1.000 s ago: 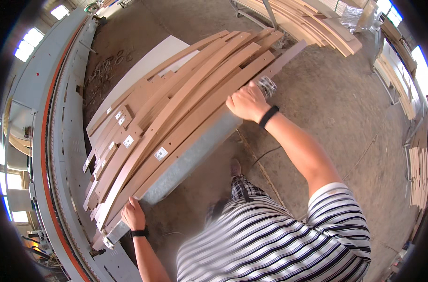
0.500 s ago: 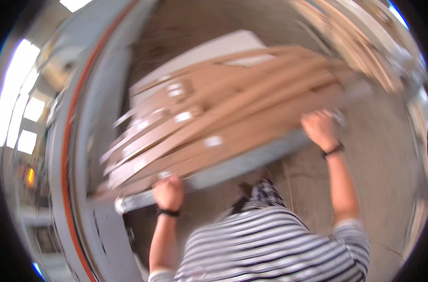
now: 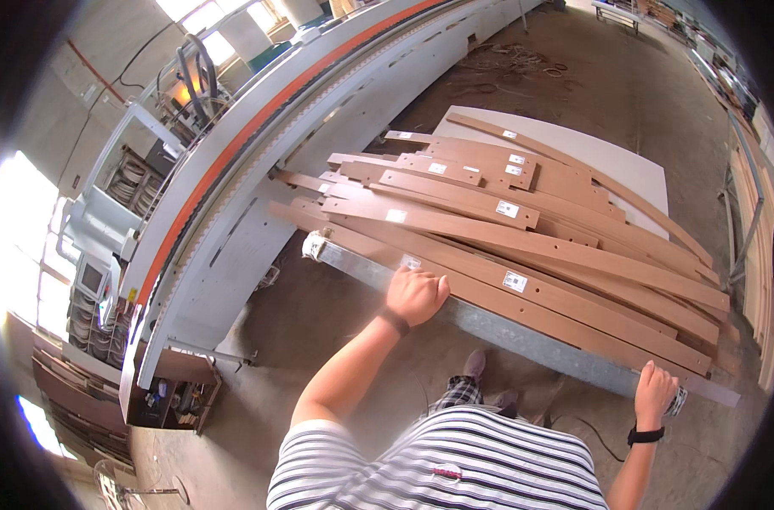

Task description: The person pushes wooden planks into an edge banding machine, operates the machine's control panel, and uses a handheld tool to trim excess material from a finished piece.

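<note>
A long grey metal rail [image 3: 523, 336] runs slantwise in front of me, its left end bound with a pale wrapping [image 3: 315, 246]. My left hand [image 3: 417, 296] is closed over the rail left of its middle. Near its right end, my right hand [image 3: 655, 391] grips the same rail with wrapped fingers. Right behind the rail lies a pile of long brown wood-coloured boards [image 3: 523, 246], several with white labels and small holes. A large white panel [image 3: 634, 174] sticks out under the far side of the pile. What bears the pile is hidden.
Left of the pile stands a long grey-white machine [image 3: 259, 204] with an orange stripe. Leaning boards and a metal frame [image 3: 736, 170] line the right side. Strips of scrap [image 3: 515, 68] lie on the floor ahead, and a cable [image 3: 595, 438] near my feet.
My view has turned, and the rail and boards now slant down to the right instead of up. More of the machine shows. Both hands have kept hold of the rail.
</note>
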A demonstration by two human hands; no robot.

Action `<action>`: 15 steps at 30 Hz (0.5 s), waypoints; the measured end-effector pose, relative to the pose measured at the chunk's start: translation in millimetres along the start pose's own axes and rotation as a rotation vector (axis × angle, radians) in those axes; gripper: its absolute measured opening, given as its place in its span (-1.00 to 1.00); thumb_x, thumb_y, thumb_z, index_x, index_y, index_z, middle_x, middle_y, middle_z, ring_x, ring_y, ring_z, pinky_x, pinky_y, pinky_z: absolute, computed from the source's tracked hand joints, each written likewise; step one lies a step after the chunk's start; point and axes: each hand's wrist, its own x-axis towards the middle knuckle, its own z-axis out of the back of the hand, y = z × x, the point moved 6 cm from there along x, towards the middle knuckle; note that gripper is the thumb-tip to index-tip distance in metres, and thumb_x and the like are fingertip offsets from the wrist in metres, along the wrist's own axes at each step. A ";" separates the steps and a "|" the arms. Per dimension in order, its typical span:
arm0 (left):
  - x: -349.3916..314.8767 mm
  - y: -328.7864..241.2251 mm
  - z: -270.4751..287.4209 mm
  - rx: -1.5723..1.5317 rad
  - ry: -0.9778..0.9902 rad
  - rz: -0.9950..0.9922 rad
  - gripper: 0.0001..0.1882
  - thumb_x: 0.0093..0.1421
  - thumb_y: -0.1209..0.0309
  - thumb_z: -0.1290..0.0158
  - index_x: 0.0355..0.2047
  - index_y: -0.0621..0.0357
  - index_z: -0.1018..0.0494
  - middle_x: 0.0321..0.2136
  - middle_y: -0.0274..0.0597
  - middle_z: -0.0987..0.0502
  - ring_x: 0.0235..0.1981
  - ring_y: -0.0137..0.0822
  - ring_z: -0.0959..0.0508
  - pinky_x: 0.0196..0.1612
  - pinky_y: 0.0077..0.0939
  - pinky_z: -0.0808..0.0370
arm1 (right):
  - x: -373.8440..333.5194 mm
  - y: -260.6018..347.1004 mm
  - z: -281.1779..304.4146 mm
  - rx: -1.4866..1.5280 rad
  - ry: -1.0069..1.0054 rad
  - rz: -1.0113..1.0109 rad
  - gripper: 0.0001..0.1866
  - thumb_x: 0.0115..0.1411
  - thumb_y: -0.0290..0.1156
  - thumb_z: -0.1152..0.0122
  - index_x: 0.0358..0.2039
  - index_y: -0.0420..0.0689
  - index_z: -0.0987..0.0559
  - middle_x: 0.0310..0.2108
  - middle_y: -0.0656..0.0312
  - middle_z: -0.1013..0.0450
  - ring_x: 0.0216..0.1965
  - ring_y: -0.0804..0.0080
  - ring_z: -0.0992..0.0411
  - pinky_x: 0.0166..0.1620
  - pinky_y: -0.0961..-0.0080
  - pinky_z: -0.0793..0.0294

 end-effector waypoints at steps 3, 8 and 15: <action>1.0 -1.8 11.5 0.022 -0.190 -0.056 -0.55 0.26 0.26 0.08 -0.78 0.07 -0.46 -0.67 -0.19 -0.55 -0.52 -0.14 -0.56 -0.31 -0.17 -0.42 | 5.4 10.6 7.8 0.035 0.005 0.015 -0.54 0.36 -0.33 0.14 -0.59 -0.31 -0.55 -0.49 -0.08 -0.53 -0.39 -0.02 -0.48 -0.18 0.12 -0.33; -4.1 -1.1 10.0 -0.001 -0.163 -0.029 -0.54 0.24 0.27 0.06 -0.80 0.10 -0.44 -0.68 -0.14 -0.53 -0.53 -0.13 -0.55 -0.29 -0.18 -0.43 | 9.6 3.1 7.0 0.084 -0.109 0.004 -0.49 0.35 -0.34 0.10 -0.69 -0.36 -0.51 -0.61 -0.16 -0.46 -0.53 -0.10 -0.43 -0.27 0.12 -0.36; -8.4 -20.2 1.8 0.036 0.016 0.002 -0.81 0.09 0.31 0.01 -0.64 0.00 -0.42 -0.53 -0.30 -0.60 -0.41 -0.22 -0.57 -0.27 -0.21 -0.43 | 9.7 -34.9 -4.0 0.073 -0.023 -0.079 -0.53 0.33 -0.37 0.08 -0.67 -0.34 -0.52 -0.60 -0.15 -0.47 -0.51 -0.11 -0.43 -0.27 0.10 -0.37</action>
